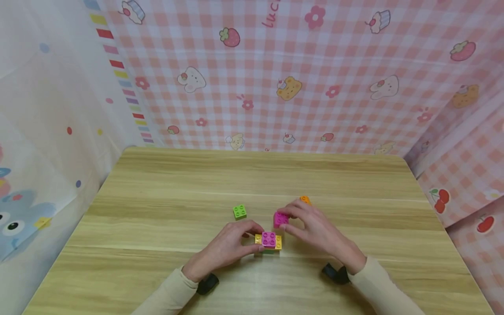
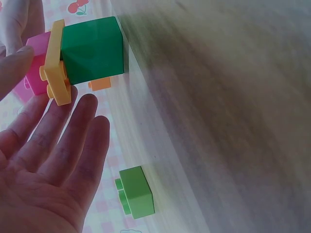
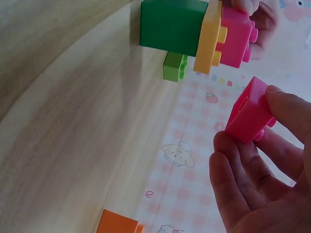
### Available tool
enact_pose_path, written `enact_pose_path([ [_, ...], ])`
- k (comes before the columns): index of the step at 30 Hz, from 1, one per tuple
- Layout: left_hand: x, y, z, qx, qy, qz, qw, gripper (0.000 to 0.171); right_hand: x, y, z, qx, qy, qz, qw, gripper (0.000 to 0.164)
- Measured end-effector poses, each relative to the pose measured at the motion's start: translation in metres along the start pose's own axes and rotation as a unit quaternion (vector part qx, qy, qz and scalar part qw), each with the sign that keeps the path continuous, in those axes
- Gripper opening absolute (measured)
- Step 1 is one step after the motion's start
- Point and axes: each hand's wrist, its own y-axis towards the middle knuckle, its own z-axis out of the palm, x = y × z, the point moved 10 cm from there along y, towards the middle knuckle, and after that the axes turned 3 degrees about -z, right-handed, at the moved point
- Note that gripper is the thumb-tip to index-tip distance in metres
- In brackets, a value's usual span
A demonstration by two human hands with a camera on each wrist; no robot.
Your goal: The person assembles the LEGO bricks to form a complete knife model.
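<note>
My left hand [image 1: 230, 243] pinches a small stack of building blocks by its thumb and fingertips. The stack has a pink block [image 1: 269, 239] on top, a longer yellow block [image 1: 278, 243] under it, and a dark green block [image 2: 95, 51] at the bottom. Just to the right and a little farther off, my right hand [image 1: 313, 227] holds a second pink block [image 3: 250, 111] between thumb and fingers, its studs turned to the palm side in the right wrist view. A gap separates that block from the stack.
A light green block [image 1: 239, 212] lies on the wooden table [image 1: 177, 188] beyond my left hand. Partly hidden behind my right hand is an orange block [image 1: 305, 200]. A pink checked cloth [image 1: 252, 78] hangs along the table's far edge.
</note>
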Motion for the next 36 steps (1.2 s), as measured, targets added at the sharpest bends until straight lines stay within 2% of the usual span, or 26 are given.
enact_pose_path([
  [12, 0.0, 0.0, 0.001, 0.005, -0.011, -0.002, 0.9999, 0.03, 0.014, -0.004, 0.002, -0.008, 0.03, -0.03, 0.999, 0.031],
  [22, 0.0, 0.0, 0.0, 0.005, -0.017, 0.0, 0.9998, 0.029, 0.021, -0.007, 0.007, 0.007, 0.046, -0.023, 0.999, 0.033],
  [36, -0.001, -0.001, -0.001, -0.004, -0.017, 0.012, 0.9998, 0.028, 0.032, -0.008, 0.009, -0.003, 0.036, -0.047, 0.998, 0.032],
])
